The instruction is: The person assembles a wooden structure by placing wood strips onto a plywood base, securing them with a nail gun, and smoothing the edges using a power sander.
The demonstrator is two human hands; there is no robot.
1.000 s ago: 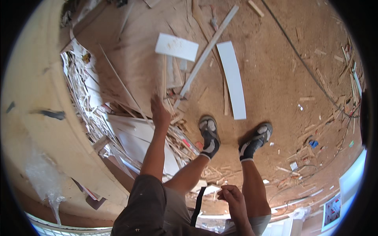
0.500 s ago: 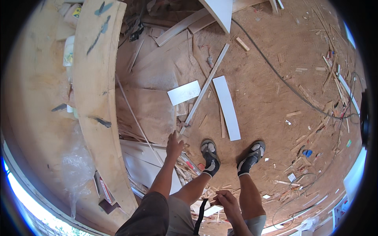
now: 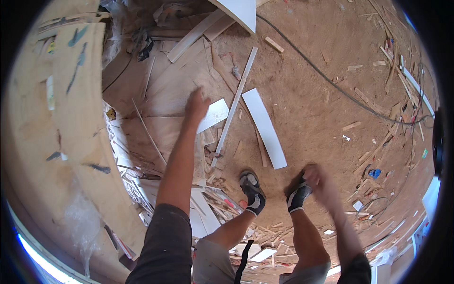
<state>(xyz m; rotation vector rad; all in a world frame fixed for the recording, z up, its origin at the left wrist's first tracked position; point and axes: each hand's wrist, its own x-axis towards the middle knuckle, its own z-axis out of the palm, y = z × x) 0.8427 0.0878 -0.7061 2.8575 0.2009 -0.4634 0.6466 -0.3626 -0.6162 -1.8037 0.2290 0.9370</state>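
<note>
My left hand (image 3: 196, 108) reaches forward over the dusty sheets on the floor, its fingers apart and nothing seen in them. Right beside it lies a short white board (image 3: 215, 115), partly covered by the hand and wrist. A long thin wooden strip (image 3: 236, 105) slants just past that board. Farther right rests a longer white board (image 3: 265, 128). My right hand (image 3: 319, 183) hangs in front of my right foot, smeared by motion, so its fingers cannot be made out. No object shows in it.
A wooden workbench (image 3: 87, 118) with plastic wrap runs along the left. A white panel (image 3: 239, 12) stands at the top. A dark cable (image 3: 326, 80) crosses the dirt floor toward the right. Wood offcuts (image 3: 366, 99) lie scattered at right, and scraps surround my feet.
My left hand has moved forward and slightly left, to the short white board. My right hand has swung forward and to the right from near my lap. The view has shifted a little.
</note>
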